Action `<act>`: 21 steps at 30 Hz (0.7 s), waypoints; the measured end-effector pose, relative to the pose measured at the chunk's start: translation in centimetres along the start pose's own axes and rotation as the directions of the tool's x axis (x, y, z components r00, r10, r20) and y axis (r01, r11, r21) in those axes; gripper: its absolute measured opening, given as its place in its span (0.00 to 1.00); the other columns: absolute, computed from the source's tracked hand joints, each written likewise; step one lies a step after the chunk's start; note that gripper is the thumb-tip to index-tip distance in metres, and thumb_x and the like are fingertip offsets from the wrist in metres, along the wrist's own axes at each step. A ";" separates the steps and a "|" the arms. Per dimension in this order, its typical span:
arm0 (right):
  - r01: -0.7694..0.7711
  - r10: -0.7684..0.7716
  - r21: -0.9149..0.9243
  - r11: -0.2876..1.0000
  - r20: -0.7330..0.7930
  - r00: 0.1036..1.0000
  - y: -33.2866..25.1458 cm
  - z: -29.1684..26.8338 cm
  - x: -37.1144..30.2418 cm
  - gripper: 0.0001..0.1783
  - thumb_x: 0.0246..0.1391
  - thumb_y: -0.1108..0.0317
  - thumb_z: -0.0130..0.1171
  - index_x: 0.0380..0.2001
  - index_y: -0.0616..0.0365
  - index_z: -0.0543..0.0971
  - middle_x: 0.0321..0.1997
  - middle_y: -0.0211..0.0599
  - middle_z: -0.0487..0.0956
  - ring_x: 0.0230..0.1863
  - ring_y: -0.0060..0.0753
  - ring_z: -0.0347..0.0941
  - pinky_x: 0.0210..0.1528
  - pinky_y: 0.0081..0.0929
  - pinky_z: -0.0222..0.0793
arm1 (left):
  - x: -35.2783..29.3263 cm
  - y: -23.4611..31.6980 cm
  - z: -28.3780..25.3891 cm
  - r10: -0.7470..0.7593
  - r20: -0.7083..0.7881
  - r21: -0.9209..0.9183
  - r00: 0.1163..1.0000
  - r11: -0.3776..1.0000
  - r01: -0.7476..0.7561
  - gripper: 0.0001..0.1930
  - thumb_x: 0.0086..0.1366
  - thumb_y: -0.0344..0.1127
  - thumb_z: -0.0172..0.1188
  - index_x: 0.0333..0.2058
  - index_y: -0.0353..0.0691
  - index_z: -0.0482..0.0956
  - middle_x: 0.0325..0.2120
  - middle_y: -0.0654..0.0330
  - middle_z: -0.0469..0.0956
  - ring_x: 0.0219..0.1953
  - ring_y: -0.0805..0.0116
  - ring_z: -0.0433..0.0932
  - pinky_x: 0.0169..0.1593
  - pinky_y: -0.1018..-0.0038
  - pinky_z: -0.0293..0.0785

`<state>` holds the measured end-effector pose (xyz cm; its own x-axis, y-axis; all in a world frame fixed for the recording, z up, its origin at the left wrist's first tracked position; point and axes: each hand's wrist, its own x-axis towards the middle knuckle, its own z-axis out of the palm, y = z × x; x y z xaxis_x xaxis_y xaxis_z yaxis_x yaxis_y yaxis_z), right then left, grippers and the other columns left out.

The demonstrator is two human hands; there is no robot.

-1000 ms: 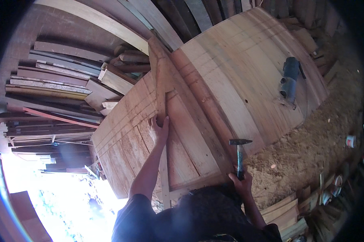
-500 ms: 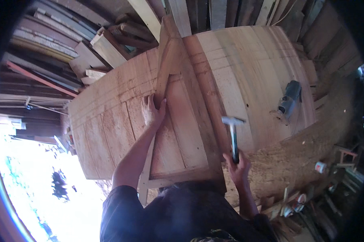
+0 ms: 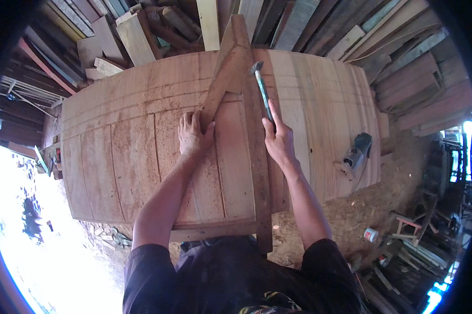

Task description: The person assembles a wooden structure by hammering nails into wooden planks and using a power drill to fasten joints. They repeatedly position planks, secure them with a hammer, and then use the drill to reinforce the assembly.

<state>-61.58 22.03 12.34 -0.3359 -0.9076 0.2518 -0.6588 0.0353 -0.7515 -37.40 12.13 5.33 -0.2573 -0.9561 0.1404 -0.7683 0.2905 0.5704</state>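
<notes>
A wooden frame [image 3: 259, 172] with a narrow peak lies over the large curved panel of joined planks [image 3: 136, 157]. My left hand [image 3: 194, 137] grips the frame's slanted left bar, thumb on the inner side and fingers toward the outer side. My right hand [image 3: 279, 138] is closed round the handle of a hammer [image 3: 262, 90], index finger stretched along it. The hammer's head is up near the frame's right bar, below the peak; whether it touches the wood I cannot tell. Reddish sawdust covers much of the panel's left half.
A grey-blue power tool [image 3: 357, 153] rests on the panel's right part. Stacked boards [image 3: 136, 36] lean along the far side. On the dirt floor at the right are a small white tub [image 3: 371, 234] and scrap wood [image 3: 406, 226]. Bright daylight washes out the lower left.
My right hand has swung the hammer up and leftward from low at the right to the frame's right bar. My left hand keeps its grip. The whole view has shifted and turned.
</notes>
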 end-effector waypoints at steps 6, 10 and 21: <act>-0.108 0.116 -0.115 0.987 0.068 0.991 1.6 1.1 1.6 0.34 0.72 0.69 0.58 0.78 0.40 0.66 0.57 0.60 0.83 0.55 0.64 0.83 0.51 0.47 0.82 | -0.1 0.5 -0.2 -0.013 -0.005 0.007 1.000 1.000 0.013 0.32 0.67 0.51 0.68 0.62 0.36 0.74 0.58 0.45 0.71 0.62 0.42 0.70 0.67 0.50 0.67; -0.081 0.084 -0.105 0.991 0.022 0.996 0.0 0.6 2.3 0.35 0.71 0.69 0.59 0.78 0.37 0.66 0.50 0.59 0.86 0.49 0.63 0.85 0.48 0.49 0.82 | -0.1 0.0 0.0 0.012 -0.047 0.009 0.999 1.000 -0.011 0.32 0.66 0.51 0.69 0.61 0.37 0.76 0.57 0.45 0.73 0.60 0.42 0.72 0.65 0.50 0.70; -0.041 0.040 -0.080 0.996 -0.022 0.999 -1.7 0.7 2.4 0.36 0.71 0.68 0.59 0.79 0.38 0.64 0.52 0.61 0.85 0.47 0.64 0.85 0.45 0.49 0.82 | 0.0 0.4 -0.2 -0.002 -0.023 0.000 1.000 1.000 0.002 0.32 0.67 0.51 0.68 0.62 0.35 0.74 0.57 0.46 0.72 0.62 0.42 0.70 0.66 0.49 0.68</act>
<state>-60.78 19.51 13.80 -0.3764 -0.8962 0.2350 -0.6959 0.1060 -0.7103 -37.57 12.18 5.70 -0.2421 -0.9573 0.1579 -0.7691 0.2886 0.5703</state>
